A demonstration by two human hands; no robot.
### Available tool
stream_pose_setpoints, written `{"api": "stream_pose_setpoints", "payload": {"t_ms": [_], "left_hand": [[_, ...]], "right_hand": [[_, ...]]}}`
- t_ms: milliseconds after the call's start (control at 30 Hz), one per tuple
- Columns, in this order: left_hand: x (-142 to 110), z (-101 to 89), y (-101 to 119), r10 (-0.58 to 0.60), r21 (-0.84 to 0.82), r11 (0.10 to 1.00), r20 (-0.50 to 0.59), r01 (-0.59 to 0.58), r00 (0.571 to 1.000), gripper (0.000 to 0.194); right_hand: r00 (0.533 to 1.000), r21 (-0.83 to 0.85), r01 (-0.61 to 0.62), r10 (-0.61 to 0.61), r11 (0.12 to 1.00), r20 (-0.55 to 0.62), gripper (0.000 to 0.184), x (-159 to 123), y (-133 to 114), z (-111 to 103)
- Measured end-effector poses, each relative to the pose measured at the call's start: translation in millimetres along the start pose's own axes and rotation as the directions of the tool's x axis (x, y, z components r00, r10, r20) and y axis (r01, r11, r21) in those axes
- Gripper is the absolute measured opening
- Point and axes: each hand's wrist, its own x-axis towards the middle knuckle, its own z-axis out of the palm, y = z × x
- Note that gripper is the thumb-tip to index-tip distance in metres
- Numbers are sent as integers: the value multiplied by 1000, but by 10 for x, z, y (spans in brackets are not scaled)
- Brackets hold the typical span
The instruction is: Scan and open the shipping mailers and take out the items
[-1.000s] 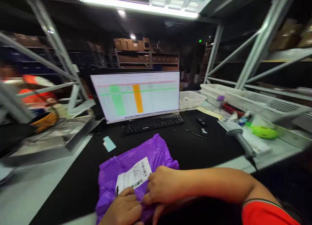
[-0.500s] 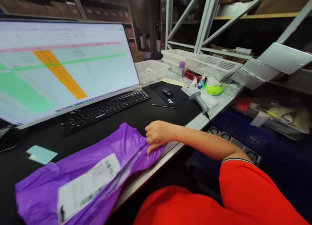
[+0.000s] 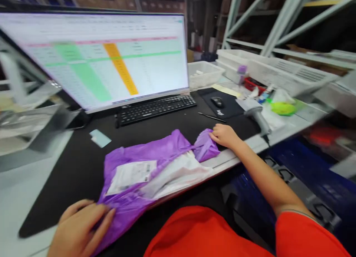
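Note:
A purple plastic mailer bag (image 3: 155, 155) with a white shipping label (image 3: 131, 174) lies on the black desk mat (image 3: 69, 168) in front of me. Its right end is torn open and something white (image 3: 178, 175) shows inside. My right hand (image 3: 225, 135) pinches the bag's upper right end. My left hand (image 3: 79, 229) presses the lower left corner, fingers lying on the plastic.
A monitor (image 3: 105, 56) with a spreadsheet and a black keyboard (image 3: 154, 108) stand behind the bag. A mouse (image 3: 217, 102), a pen (image 3: 213, 117), a barcode scanner (image 3: 257, 114) and white baskets (image 3: 280, 69) are at the right. A small blue card (image 3: 100, 138) lies left.
The view swung back left. My left hand has come into view on the bag's lower left corner. My right hand has pulled the bag's right end open, and white contents now show.

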Motion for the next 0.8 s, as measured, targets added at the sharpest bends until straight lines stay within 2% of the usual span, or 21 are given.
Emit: {"api": "stream_pose_setpoints", "payload": {"t_ms": [100,200,233,300,367,400,433,467,500,533,567,600,633,667,700,733,767,800], "left_hand": [[68,-81,250,-69,144,987,-48,75,996,19],[242,-113,537,-135,245,955,-142,167,981,26],[298,-127,611,-149,261,947,-161,188,976,27],[380,-162,706,-196,247,939,-191,240,962,24],[407,-203,735,-266,185,932,-234,311,935,17],[401,-223,734,-301,150,925,-269,349,915,12],[384,-244,728,-333,123,914,-319,388,887,8],[360,-264,722,-360,108,898,-379,427,853,5],[334,-284,715,-381,102,879,-440,467,813,4],[308,-306,710,-400,94,854,-513,512,760,9],[284,-328,707,-409,76,826,-598,558,689,17],[264,-350,705,-405,46,800,-693,598,596,28],[246,-370,703,-387,11,789,-768,614,510,41],[231,-387,702,-361,-13,804,-805,594,471,53],[216,-396,700,-345,-14,838,-789,546,508,64],[200,-393,697,-327,9,882,-708,471,626,74],[181,-377,690,-295,39,925,-550,377,781,78],[159,-347,678,-255,54,955,-356,292,899,74]], "right_hand": [[995,48,1,3,999,-96,31,112,-226,-128],[973,129,-14,43,992,-229,12,150,-598,-441],[975,197,19,26,980,-221,11,136,-738,-551],[994,370,111,-97,922,-57,23,59,-1005,-712],[956,455,158,-251,876,152,58,-63,-1219,-735],[933,437,179,-292,881,208,78,-125,-1295,-691],[926,391,213,-313,895,211,92,-177,-1348,-619],[931,338,253,-323,907,169,94,-211,-1379,-531],[937,298,287,-332,910,111,85,-224,-1389,-441],[941,282,309,-335,909,48,68,-215,-1385,-364],[947,277,310,-320,909,-12,47,-186,-1374,-307],[956,274,292,-286,916,-64,30,-142,-1362,-275],[964,265,262,-241,928,-111,21,-87,-1357,-267],[969,249,228,-194,941,-153,21,-27,-1363,-279],[968,226,197,-153,954,-198,24,36,-1383,-304],[963,204,173,-122,963,-242,26,98,-1416,-337],[955,195,160,-101,968,-279,27,158,-1458,-376],[944,201,160,-90,967,-316,28,214,-1502,-416]]}}
